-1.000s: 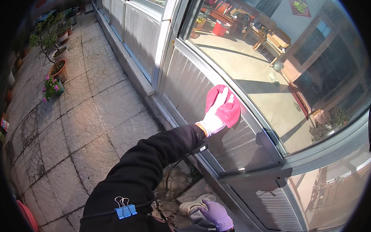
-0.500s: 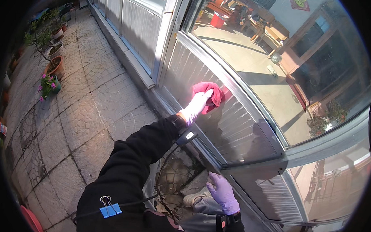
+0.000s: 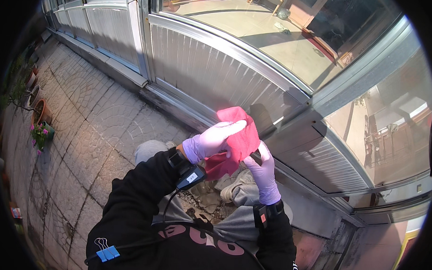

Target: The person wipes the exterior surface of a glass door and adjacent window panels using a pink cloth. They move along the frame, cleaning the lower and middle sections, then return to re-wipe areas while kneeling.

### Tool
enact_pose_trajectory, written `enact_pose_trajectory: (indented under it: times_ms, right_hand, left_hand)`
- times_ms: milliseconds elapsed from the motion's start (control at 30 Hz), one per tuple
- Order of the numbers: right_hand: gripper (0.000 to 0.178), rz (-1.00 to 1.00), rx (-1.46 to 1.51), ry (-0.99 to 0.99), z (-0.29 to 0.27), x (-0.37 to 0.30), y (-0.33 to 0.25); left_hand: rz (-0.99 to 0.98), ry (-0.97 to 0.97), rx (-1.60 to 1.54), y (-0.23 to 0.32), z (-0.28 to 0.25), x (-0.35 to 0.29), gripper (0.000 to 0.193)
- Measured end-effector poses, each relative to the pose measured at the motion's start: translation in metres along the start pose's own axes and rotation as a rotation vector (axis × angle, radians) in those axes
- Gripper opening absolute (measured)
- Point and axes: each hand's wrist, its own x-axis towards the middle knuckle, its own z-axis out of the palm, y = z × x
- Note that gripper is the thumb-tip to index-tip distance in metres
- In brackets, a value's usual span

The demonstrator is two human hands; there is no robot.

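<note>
A red cloth (image 3: 243, 140) hangs between my two gloved hands, in front of the lower door panel (image 3: 199, 68) and apart from it. My left hand (image 3: 211, 140), in a pale purple glove, grips the cloth from the left, its thumb and fingers lying along the upper part. At the cloth's lower right edge, my right hand (image 3: 263, 174) pinches it between thumb and fingers, in a matching glove. Part of the cloth droops below my left hand. Some fingertips are hidden by the folds.
Above the ribbed metal panel is a large glass pane (image 3: 257, 36) in a metal frame. Another framed panel (image 3: 338, 163) adjoins at the right. Paved ground (image 3: 87, 130) lies to the left, with potted plants (image 3: 41, 112) along its far side. A cable runs from my left wrist.
My left hand has drawn the cloth off the panel, back toward me. My right hand has risen to meet it and taken hold of the cloth. The view has shifted.
</note>
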Motion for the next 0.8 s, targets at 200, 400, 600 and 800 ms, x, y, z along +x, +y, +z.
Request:
enact_pose_trajectory:
  times_ms: [200,400,600,800]
  right_hand:
    - [0.085,0.231,0.488,-0.145,0.026,-0.006,-0.002]
    - [0.051,0.456,0.341,-0.167,0.016,-0.009,0.002]
    - [0.04,0.2,0.77,0.118,0.008,-0.009,0.004]
    - [0.033,0.246,0.849,0.236,0.006,-0.005,0.007]
  left_hand:
    - [-0.102,0.056,0.522,-0.003,-0.001,-0.008,0.033]
    - [-0.13,0.116,0.713,0.012,-0.024,-0.016,0.027]
    - [-0.182,0.066,0.314,0.024,-0.034,-0.016,0.029]
    - [-0.066,0.055,0.311,0.037,-0.046,-0.025,0.034]
